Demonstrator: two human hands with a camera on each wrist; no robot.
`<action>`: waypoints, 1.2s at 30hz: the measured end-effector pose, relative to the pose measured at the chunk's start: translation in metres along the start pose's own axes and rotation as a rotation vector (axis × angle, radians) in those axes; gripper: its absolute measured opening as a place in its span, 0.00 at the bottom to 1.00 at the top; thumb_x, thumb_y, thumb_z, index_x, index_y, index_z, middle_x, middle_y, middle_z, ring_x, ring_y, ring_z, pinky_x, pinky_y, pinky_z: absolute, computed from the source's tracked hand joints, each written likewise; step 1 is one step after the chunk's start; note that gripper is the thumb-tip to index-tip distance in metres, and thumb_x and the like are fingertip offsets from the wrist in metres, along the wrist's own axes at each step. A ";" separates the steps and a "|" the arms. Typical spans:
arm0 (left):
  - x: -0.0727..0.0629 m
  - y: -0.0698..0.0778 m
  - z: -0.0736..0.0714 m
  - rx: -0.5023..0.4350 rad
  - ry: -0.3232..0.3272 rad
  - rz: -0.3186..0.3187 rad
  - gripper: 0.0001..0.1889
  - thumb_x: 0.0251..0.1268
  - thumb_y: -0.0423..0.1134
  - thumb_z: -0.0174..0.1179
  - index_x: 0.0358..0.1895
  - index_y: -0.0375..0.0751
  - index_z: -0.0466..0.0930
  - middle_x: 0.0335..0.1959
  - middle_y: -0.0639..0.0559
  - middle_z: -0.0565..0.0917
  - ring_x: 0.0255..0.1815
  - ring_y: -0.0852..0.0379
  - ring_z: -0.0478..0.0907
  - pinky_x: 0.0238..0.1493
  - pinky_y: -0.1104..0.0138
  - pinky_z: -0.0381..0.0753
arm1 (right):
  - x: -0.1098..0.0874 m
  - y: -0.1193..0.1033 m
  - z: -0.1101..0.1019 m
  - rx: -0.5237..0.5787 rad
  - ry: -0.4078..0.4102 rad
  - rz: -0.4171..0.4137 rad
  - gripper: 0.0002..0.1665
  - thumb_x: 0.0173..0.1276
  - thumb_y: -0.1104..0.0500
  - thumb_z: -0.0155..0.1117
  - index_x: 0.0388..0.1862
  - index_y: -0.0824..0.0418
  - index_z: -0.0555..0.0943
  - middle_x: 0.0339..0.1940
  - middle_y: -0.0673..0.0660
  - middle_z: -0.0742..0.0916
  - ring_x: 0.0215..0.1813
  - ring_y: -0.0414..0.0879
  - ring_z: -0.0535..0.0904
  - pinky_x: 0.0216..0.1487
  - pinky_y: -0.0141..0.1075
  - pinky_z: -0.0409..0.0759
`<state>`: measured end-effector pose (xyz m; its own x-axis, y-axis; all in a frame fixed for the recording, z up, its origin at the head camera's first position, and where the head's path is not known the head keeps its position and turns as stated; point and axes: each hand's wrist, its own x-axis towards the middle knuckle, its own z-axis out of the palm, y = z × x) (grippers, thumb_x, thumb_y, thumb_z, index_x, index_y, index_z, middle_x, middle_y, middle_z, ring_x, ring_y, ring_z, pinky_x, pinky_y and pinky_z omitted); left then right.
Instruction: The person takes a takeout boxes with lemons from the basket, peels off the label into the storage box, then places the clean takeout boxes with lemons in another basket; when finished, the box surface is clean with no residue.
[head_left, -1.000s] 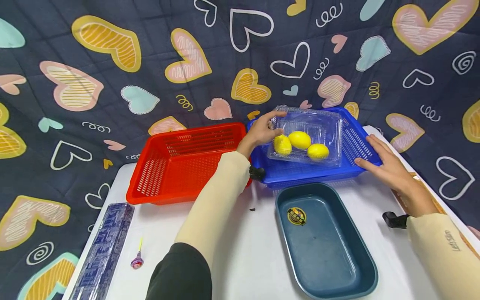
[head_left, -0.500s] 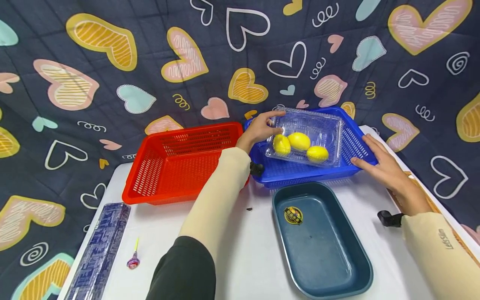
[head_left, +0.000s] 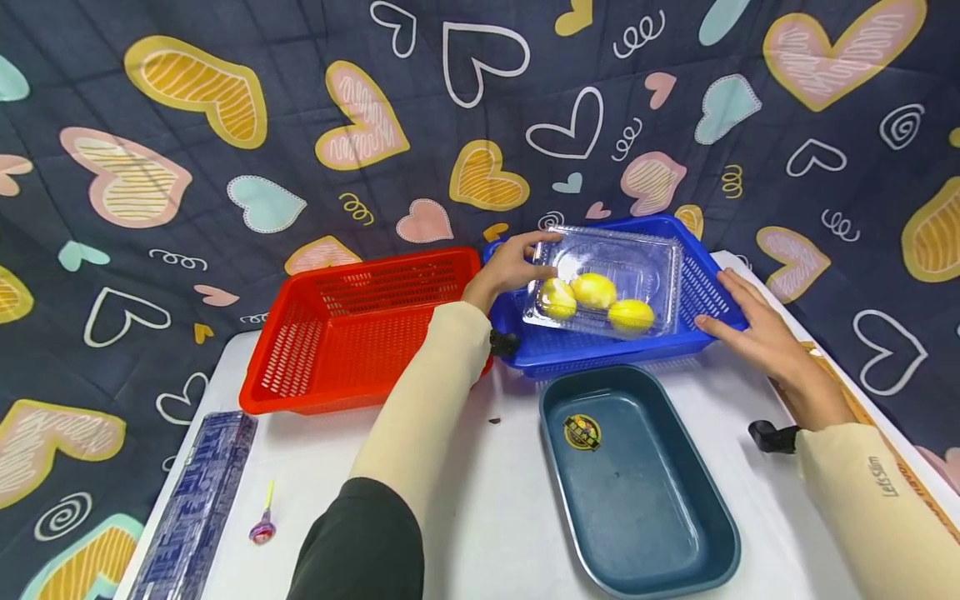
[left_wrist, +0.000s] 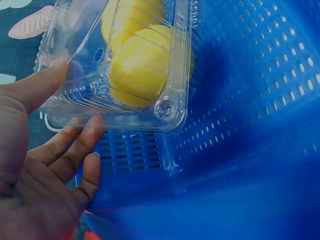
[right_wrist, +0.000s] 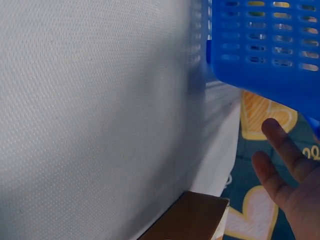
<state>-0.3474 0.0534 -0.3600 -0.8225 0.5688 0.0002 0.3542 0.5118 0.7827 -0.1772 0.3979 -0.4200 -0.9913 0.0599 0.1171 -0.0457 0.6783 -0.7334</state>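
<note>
My left hand point(head_left: 510, 268) pinches the left end of a clear plastic box point(left_wrist: 170, 117), thumb above and fingers beneath in the left wrist view. Three yellow lemons point(head_left: 594, 291) lie inside it. The box is tilted over the blue basket point(head_left: 577, 358), within its rim; whether its underside touches the basket floor, I cannot tell. My right hand point(head_left: 757, 333) is at the basket's right end, its thumb at the rim. Two of its fingers point(right_wrist: 282, 150) stretch out, apart from the wall, in the right wrist view, where the thumb is hidden.
To the left of the blue basket stands a red basket point(head_left: 300, 408). A dark teal tray point(head_left: 637, 500) is in front. A lollipop point(head_left: 262, 527) and a long blue-printed package point(head_left: 198, 508) lie at left. A brown box edge point(right_wrist: 187, 220) sits at right.
The plastic box with the lemons has sunk slightly, its far edge lower against the blue basket. My right hand keeps its place at the basket. The whole view has shifted a little.
</note>
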 end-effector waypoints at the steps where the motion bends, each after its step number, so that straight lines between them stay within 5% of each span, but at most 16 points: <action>1: 0.000 0.000 0.000 0.009 0.000 -0.004 0.30 0.67 0.38 0.68 0.72 0.55 0.73 0.75 0.49 0.71 0.70 0.45 0.70 0.66 0.51 0.79 | 0.000 0.000 0.000 0.002 -0.001 0.001 0.55 0.70 0.46 0.65 0.85 0.60 0.47 0.87 0.62 0.47 0.85 0.67 0.40 0.80 0.69 0.38; 24: -0.011 0.004 -0.005 0.082 -0.031 -0.067 0.33 0.66 0.43 0.68 0.75 0.55 0.69 0.77 0.47 0.69 0.64 0.44 0.77 0.63 0.51 0.81 | 0.000 0.000 0.003 0.001 -0.003 -0.013 0.54 0.71 0.46 0.63 0.85 0.61 0.46 0.86 0.64 0.46 0.85 0.70 0.39 0.79 0.71 0.38; 36: -0.015 0.010 -0.007 0.034 -0.009 -0.088 0.33 0.67 0.45 0.68 0.74 0.55 0.70 0.77 0.44 0.69 0.73 0.39 0.70 0.71 0.46 0.74 | -0.001 -0.005 0.001 -0.010 -0.003 -0.009 0.54 0.72 0.45 0.62 0.84 0.62 0.46 0.86 0.65 0.47 0.84 0.71 0.40 0.79 0.71 0.39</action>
<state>-0.3350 0.0453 -0.3481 -0.8471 0.5264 -0.0731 0.2958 0.5813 0.7580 -0.1757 0.3937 -0.4170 -0.9912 0.0516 0.1217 -0.0534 0.6858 -0.7258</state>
